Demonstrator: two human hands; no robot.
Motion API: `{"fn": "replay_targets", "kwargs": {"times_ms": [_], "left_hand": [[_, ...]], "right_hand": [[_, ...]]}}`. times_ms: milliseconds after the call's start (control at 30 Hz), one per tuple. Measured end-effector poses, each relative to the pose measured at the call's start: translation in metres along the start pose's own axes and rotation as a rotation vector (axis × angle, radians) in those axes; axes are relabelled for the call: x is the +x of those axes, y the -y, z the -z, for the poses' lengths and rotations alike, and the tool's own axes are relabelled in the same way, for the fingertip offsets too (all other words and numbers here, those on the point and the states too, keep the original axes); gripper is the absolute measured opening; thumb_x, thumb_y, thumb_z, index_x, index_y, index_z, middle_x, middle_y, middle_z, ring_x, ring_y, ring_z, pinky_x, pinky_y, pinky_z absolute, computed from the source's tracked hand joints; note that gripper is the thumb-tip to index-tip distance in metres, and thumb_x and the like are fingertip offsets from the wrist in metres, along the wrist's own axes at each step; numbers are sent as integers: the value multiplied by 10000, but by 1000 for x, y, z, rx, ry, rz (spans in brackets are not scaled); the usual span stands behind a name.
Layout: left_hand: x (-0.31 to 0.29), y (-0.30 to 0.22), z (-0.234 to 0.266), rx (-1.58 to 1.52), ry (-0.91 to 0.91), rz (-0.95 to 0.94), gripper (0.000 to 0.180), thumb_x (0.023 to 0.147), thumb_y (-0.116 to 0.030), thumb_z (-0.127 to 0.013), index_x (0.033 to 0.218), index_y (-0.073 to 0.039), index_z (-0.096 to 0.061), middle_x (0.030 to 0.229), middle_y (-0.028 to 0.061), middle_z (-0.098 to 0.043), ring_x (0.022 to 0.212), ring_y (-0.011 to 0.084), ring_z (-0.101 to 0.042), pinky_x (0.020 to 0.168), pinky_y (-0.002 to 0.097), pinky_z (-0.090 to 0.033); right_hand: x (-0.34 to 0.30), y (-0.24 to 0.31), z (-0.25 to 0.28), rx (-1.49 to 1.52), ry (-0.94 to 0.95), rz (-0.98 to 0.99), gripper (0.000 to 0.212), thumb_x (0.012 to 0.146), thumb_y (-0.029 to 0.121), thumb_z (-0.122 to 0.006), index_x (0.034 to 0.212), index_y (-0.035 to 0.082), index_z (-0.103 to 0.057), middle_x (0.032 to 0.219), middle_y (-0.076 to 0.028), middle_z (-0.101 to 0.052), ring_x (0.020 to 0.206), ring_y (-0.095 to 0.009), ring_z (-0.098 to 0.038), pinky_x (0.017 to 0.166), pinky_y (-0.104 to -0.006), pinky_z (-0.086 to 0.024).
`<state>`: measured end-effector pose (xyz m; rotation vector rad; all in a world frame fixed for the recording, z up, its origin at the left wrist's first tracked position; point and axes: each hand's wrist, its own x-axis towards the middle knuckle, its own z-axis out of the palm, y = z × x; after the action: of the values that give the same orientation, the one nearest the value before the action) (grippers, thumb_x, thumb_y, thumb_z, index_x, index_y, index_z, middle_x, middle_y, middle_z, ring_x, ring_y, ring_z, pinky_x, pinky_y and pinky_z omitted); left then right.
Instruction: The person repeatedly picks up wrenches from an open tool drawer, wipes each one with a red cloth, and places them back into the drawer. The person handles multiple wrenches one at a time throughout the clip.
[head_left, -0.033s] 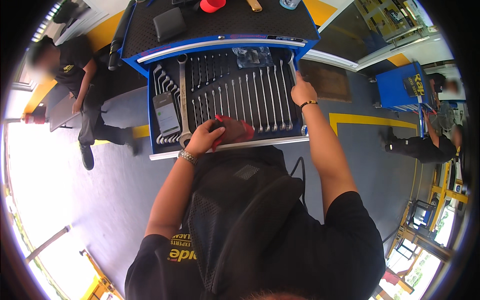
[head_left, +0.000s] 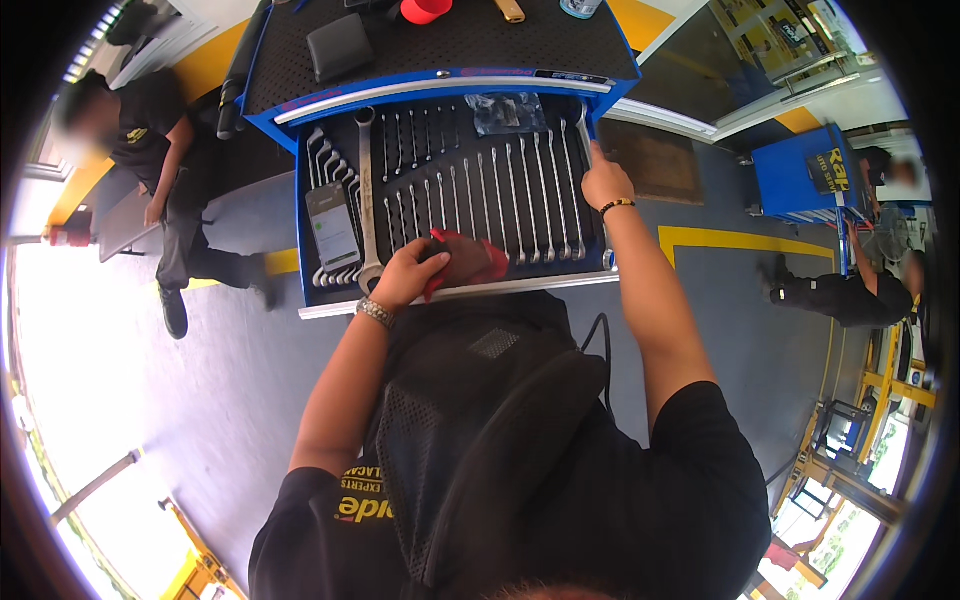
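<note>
My left hand point(head_left: 408, 275) is closed on a red and dark grey work glove point(head_left: 470, 262), which hangs over the front of an open blue tool drawer point(head_left: 450, 295). At the drawer's right side, my right hand point(head_left: 607, 182) is closed over the middle of a large wrench point(head_left: 584, 128). Its index finger points along the wrench, and the other fingers are mostly hidden. Between my hands, combination wrenches point(head_left: 522, 200) lie in a graded row on dark lining. A long, thick wrench point(head_left: 366, 200) lies left of them, above my left hand.
A phone point(head_left: 333, 232) lies on offset wrenches point(head_left: 325, 160) at the drawer's left. A clear plastic packet point(head_left: 505, 113) sits at its back. On the cabinet top point(head_left: 430, 45) are a black wallet-like case point(head_left: 339, 48) and a red cup-like item point(head_left: 425, 10). People point(head_left: 165, 150) are left and right.
</note>
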<state>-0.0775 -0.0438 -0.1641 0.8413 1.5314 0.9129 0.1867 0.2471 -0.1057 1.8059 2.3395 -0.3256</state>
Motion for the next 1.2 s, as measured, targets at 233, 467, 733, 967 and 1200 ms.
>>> {"fn": "replay_targets", "kwargs": {"times_ms": [233,467,733,967,1200], "left_hand": [[10,-4,4,-76,82,71,367,980,-212,-655,1249,31,-598,1112,67,-670,995,113,-609,898,277,-496],[9,-7,3,-76,88,94,365,981,-207,-646,1248,37,-598,1112,65,-667,989,113,-606,904,279,-496],[8,-4,2,-105,93,62,328,969,-229,-665,1159,34,-620,1049,60,-666,949,106,-594,860,285,-493],[6,-17,3,-48,130,103,348,978,-197,-653,1234,33,-601,1130,65,-666,1017,116,-607,912,281,-494],[6,0,-1,-156,20,-49,346,946,-266,-696,1101,38,-637,975,68,-687,874,105,-601,805,293,-507]], "right_hand": [[16,7,-3,-97,50,62,666,933,116,-429,1580,124,-272,1135,-260,-690,1033,-405,-687,925,-518,-534],[28,7,-2,-169,150,102,650,970,119,-364,1598,100,-199,1269,-250,-642,1125,-387,-657,982,-491,-516],[34,6,0,-173,224,82,642,1018,206,-404,1606,116,-161,1332,-290,-584,1201,-411,-606,1030,-504,-474],[45,-6,-9,-67,157,101,595,1008,228,-437,1575,169,-269,1314,-280,-597,1190,-411,-609,1015,-510,-486],[-8,-42,-58,317,-336,207,293,918,258,-648,1187,158,-703,1296,-215,-586,1073,-385,-636,939,-488,-517]]}}
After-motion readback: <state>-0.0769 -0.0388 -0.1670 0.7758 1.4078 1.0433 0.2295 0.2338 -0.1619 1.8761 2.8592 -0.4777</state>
